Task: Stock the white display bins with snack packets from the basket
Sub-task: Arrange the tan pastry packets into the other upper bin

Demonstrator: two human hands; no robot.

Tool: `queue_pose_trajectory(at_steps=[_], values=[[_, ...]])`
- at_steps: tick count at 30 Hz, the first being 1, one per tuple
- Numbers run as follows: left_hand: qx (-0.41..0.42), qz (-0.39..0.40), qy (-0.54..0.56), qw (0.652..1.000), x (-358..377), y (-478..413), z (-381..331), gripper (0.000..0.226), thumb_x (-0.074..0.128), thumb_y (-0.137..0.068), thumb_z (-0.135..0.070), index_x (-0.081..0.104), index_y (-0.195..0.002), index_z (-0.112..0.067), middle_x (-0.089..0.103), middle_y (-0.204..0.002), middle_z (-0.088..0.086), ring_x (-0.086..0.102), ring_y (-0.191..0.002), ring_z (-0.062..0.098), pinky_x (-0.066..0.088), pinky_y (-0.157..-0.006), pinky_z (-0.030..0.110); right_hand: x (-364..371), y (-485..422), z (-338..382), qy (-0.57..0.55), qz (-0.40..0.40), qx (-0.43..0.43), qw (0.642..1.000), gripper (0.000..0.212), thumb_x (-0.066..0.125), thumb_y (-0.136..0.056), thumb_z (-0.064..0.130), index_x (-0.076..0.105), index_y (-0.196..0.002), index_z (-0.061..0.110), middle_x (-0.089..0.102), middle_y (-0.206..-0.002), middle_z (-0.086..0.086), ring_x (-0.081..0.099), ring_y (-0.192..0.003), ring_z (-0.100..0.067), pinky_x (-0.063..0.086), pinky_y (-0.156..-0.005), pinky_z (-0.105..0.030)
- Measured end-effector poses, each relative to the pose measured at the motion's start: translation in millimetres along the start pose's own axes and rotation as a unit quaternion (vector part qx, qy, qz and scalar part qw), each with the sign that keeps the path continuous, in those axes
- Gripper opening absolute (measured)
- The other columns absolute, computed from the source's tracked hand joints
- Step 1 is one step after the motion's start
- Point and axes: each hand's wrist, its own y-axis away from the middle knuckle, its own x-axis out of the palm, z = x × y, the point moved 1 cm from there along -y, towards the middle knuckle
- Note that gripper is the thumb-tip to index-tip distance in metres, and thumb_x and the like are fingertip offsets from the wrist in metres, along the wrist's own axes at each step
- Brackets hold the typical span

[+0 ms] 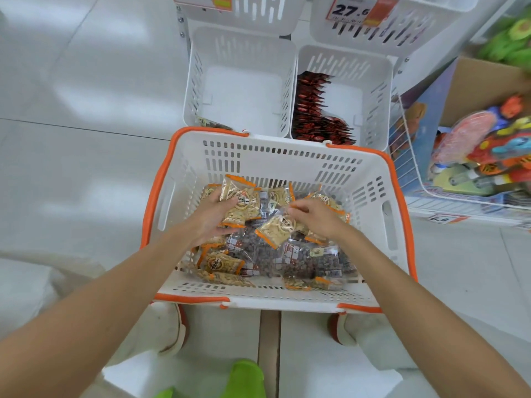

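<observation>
A white basket with orange rim [161,179] sits on the floor in front of me, holding several snack packets: pale seed packets with orange edges and dark packets [304,262]. My left hand [209,218] grips a small stack of pale seed packets [240,201] inside the basket. My right hand [313,218] pinches another pale seed packet [274,229] beside it. Beyond the basket stand two white display bins: the left bin [241,81] holds one packet at its near edge, the right bin [373,90] holds a row of red packets [311,107].
Two more white bins with price labels [353,11] hang above. A wire rack of colourful toys [482,156] stands at the right. My shoes and a green object [247,377] are on the white tiled floor below the basket.
</observation>
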Motion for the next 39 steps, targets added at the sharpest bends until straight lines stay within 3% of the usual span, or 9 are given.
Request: queue_pose_trajectory(at_steps=[4,8,14,18,21,23,27,35,39], values=[[-0.051,0.113,-0.008,0.992,19.8,8.4,-8.5,0.05,0.065,-0.091,-0.029,0.045,-0.137,-0.029,0.055,-0.138,-0.002,0.058,-0.121,0.02,0.055,-0.089,0.051,-12.1,-6.3,40.1,-0.023,-0.018,-0.05,0.998,0.029,0.062,-0.095,0.031,0.071,-0.084,0.005,0.052,-0.072,-0.018,0.046,-0.06,-0.016,0.038,-0.061,-0.027],[-0.06,0.168,-0.017,0.984,40.2,12.8,-12.0,0.052,0.071,-0.084,-0.007,0.052,-0.123,-0.035,0.067,-0.12,0.004,0.069,-0.103,0.024,0.056,-0.088,0.049,-25.3,-1.6,39.5,-0.1,-0.102,-0.028,0.989,0.017,0.069,-0.089,0.034,0.075,-0.1,0.022,0.066,-0.096,0.009,0.062,-0.082,-0.009,0.05,-0.076,-0.026],[-0.057,0.106,-0.002,0.993,46.4,7.1,-9.5,0.09,0.07,-0.084,-0.003,0.019,-0.153,-0.031,0.033,-0.147,-0.007,0.06,-0.087,0.013,0.056,-0.086,0.047,-24.1,2.7,-74.3,0.109,-0.074,0.165,0.977,0.084,0.068,-0.089,0.04,0.018,-0.154,0.023,0.036,-0.154,-0.006,0.038,-0.139,-0.027,0.036,-0.112,-0.046],[-0.055,0.083,0.006,0.995,38.0,0.2,-3.7,0.097,0.077,-0.077,-0.006,0.02,-0.151,-0.037,0.038,-0.151,0.008,0.063,-0.105,0.024,0.059,-0.08,0.046,-11.8,7.0,-106.9,0.238,-0.095,0.212,0.943,0.056,0.071,-0.086,0.034,0.051,-0.136,0.018,0.053,-0.129,-0.012,0.051,-0.117,-0.03,0.044,-0.098,-0.04],[-0.039,0.05,0.005,0.998,32.4,-0.8,-3.5,0.063,0.075,-0.08,-0.01,0.042,-0.129,-0.032,0.063,-0.115,0.004,0.068,-0.096,0.02,0.058,-0.083,0.043,-15.5,8.5,-76.4,0.021,-0.126,0.136,0.982,0.007,0.073,-0.087,0.023,0.066,-0.089,0.024,0.057,-0.079,0.005,0.054,-0.073,-0.011,0.041,-0.073,-0.032],[-0.016,0.012,-0.008,1.0,27.1,-4.2,-6.0,0.064,0.078,-0.078,-0.017,0.045,-0.132,-0.029,0.061,-0.126,0.006,0.068,-0.099,0.02,0.059,-0.076,0.037,-23.0,6.6,-41.0,-0.121,-0.089,0.112,0.982,0.02,0.073,-0.087,0.022,0.058,-0.074,0.026,0.046,-0.062,0.014,0.045,-0.059,-0.005,0.037,-0.066,-0.026],[0.031,-0.015,-0.049,0.998,13.4,-6.4,-15.0,0.089,0.08,-0.078,-0.023,0.028,-0.149,-0.032,0.046,-0.144,0.006,0.066,-0.106,0.022,0.06,-0.066,0.029,-34.4,2.5,32.3,-0.217,0.071,0.06,0.972,0.013,0.078,-0.081,0.022,0.068,-0.084,0.013,0.072,-0.077,0.01,0.068,-0.074,-0.009,0.052,-0.072,-0.025],[0.05,0.089,0.003,0.995,11.7,27.0,-44.5,0.029,0.058,-0.092,-0.039,0.05,-0.12,-0.038,0.057,-0.109,-0.014,0.064,-0.086,-0.003,0.054,-0.093,0.043,-9.7,-9.5,99.4,-0.31,-0.057,0.078,0.946,0.079,0.078,-0.082,0.029,0.031,-0.145,0.02,0.05,-0.135,-0.009,0.06,-0.111,-0.024,0.055,-0.088,-0.037],[0.057,0.139,0.006,0.989,-2.2,32.8,-65.1,0.09,0.089,-0.066,-0.017,0.039,-0.139,-0.038,0.057,-0.133,-0.001,0.061,-0.116,0.02,0.053,-0.091,0.054,-1.8,-15.8,135.1,-0.327,-0.08,0.052,0.94,0.115,0.078,-0.082,0.02,-0.012,-0.155,0.028,0.025,-0.158,-0.007,0.038,-0.137,-0.023,0.042,-0.1,-0.035]])
